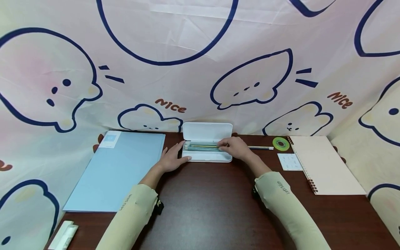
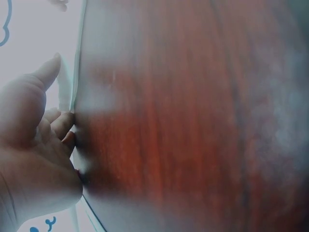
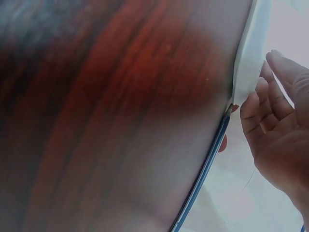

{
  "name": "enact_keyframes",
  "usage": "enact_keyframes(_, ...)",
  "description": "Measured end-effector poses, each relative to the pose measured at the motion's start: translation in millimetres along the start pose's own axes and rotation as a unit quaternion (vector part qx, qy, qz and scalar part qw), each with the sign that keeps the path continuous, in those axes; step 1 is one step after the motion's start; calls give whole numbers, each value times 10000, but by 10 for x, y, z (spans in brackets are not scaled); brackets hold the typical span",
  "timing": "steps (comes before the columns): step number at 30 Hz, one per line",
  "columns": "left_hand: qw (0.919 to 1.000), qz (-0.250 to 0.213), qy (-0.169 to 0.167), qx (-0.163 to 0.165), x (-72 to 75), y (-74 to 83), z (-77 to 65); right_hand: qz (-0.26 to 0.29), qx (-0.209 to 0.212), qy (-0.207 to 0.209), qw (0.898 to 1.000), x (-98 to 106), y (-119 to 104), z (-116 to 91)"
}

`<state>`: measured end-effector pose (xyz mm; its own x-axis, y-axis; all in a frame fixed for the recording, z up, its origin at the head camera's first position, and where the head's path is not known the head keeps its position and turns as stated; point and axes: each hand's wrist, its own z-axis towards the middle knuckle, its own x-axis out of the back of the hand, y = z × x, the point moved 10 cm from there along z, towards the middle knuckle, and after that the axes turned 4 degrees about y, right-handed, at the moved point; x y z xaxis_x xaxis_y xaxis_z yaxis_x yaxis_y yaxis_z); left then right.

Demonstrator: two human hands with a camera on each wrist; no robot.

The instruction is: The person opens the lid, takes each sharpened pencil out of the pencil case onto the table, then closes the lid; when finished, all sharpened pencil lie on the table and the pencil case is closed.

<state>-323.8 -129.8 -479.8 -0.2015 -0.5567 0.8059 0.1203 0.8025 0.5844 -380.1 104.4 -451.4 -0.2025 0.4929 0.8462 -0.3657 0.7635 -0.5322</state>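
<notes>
Step in hand is judged to be arranging pencils point(image 1: 200, 147) in the open white pencil case point(image 1: 207, 157) on the worktop point(image 1: 212, 198) — next move likely calls for the 1 loose pencil point(image 1: 261, 148) rightward. Left hand point(image 1: 170, 159) spread, touching the case's left end; right hand point(image 1: 235, 148) bent over the pencils — grip unconfirmed.

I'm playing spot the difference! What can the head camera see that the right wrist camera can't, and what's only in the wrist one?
Only the head view shows the left hand, the pencils inside the white case, the blue folder, the spiral notebook and the green round thing.

Only the right wrist view shows the palm side of the right hand and the loose pencil's end nearest the case.

Both show the right hand, the case, the loose pencil and the dark brown table.
</notes>
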Motion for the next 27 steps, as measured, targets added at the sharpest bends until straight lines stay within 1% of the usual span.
enact_keyframes(8,10000,-30,-1,16,17,1,-12,-81,-177,-193,9996,-34,9,17)
enact_keyframes(13,10000,12,-39,15,5,7,-16,-323,-237,-417,9983,-47,-33,20)
enact_keyframes(17,10000,10,-26,27,8,2,-20,-577,-206,-560,9966,-57,-63,31)
enact_keyframes(21,10000,13,-13,8,10,2,-20,-822,-90,-653,9944,-50,-96,50)
enact_keyframes(24,10000,3,-21,-35,6,7,-15,-963,5,-697,9929,-43,-114,64)
enact_keyframes(27,10000,-3,-9,-73,7,10,-8,-1021,11,-743,9920,-43,-122,71)
